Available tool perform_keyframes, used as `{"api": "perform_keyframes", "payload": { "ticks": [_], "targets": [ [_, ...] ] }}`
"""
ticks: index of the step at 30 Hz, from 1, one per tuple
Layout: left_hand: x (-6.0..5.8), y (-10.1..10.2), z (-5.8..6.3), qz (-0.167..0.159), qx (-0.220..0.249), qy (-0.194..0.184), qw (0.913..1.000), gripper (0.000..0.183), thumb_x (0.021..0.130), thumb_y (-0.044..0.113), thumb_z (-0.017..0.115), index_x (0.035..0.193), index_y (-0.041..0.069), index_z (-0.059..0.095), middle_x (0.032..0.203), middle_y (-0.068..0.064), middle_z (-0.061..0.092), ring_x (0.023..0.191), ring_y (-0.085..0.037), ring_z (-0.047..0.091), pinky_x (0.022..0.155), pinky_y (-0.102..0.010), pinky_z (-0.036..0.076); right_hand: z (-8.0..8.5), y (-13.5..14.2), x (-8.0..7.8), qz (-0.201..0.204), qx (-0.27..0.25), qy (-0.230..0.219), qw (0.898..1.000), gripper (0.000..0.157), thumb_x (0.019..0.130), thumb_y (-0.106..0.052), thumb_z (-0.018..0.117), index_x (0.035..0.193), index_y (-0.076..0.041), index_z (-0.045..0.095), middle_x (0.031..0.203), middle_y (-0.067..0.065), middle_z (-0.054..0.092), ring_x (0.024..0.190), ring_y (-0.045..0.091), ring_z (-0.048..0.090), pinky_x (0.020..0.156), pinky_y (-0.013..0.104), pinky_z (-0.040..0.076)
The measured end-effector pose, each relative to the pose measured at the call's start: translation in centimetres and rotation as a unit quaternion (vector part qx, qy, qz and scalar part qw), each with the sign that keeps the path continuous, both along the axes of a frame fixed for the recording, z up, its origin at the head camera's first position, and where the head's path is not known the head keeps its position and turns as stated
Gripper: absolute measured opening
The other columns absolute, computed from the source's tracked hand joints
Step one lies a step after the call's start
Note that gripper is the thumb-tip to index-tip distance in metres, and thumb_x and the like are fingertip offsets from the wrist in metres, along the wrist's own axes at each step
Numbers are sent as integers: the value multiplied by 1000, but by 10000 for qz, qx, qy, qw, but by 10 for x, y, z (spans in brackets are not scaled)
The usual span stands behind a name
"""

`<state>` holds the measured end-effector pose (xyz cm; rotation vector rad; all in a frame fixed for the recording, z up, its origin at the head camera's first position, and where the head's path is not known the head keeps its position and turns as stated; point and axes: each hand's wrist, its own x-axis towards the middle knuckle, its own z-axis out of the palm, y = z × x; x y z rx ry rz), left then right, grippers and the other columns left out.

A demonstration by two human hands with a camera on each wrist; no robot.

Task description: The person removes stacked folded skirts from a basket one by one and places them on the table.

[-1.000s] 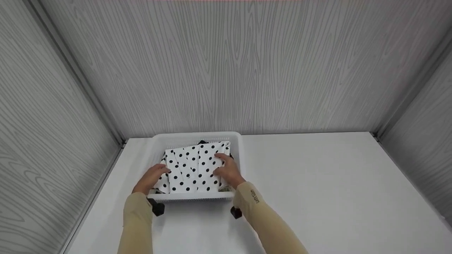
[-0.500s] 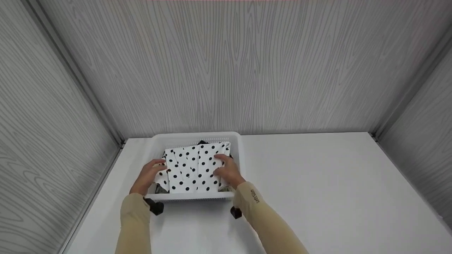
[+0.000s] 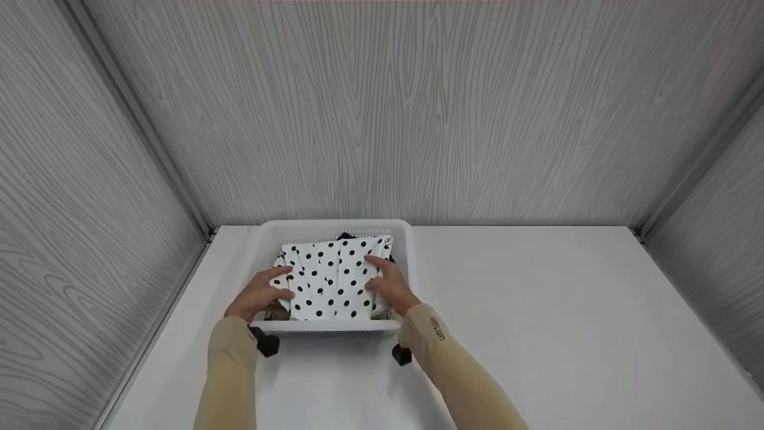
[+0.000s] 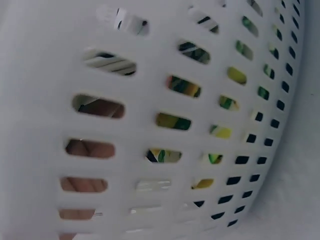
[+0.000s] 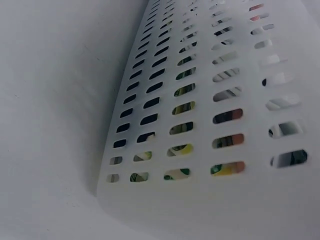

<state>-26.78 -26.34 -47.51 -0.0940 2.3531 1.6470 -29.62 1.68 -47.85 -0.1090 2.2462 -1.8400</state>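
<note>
In the head view, a folded white cloth with black polka dots (image 3: 325, 280) lies on top of other fabric in a white plastic basket (image 3: 334, 326). My left hand (image 3: 258, 294) grips the cloth's left edge, with thumb and forefinger lying over its top. At the opposite edge my right hand (image 3: 391, 286) holds the cloth in a like way. The lower fingers of both hands are hidden from above. Bits of fingers (image 4: 85, 185) show through the basket's slots in the left wrist view, and fingers (image 5: 230, 141) show likewise in the right wrist view.
Patterned fabric (image 4: 172, 121) in green, yellow and dark colours fills the basket below, seen through its slots. The basket stands on a white table (image 3: 537, 322) near the grey wood-grain back wall (image 3: 382, 119). A side wall (image 3: 77, 239) rises at the left.
My left hand first shifts outward at the cloth's left edge, then moves in and reaches further over it. The cloth's left side flap looks more tucked in. My right hand stays at its edge.
</note>
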Motion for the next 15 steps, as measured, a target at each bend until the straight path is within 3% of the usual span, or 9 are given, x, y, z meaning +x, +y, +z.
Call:
{"api": "perform_keyframes", "payload": {
  "ticks": [5, 15],
  "targets": [
    [-2, 5, 4, -77, 268, 279, 9992, 77, 91, -3, 64, 158, -2, 27, 162, -29, 18, 74, -13, 63, 75, -34, 58, 8, 10, 0, -37, -167, -105, 9998, 74, 82, 12, 57, 153, -8, 46, 155, 17, 42, 137, 29, 44, 114, 44, 35],
    [-2, 20, 33, 111, 277, 679, 9972, 78, 94, 5, 67, 160, 6, 27, 166, -23, 14, 80, -11, 65, 82, -41, 58, 36, 30, -5, -1, -709, 307, 9970, 73, 83, 10, 57, 153, -9, 47, 146, 20, 50, 111, 24, 59, 91, 33, 52]
  ]
}}
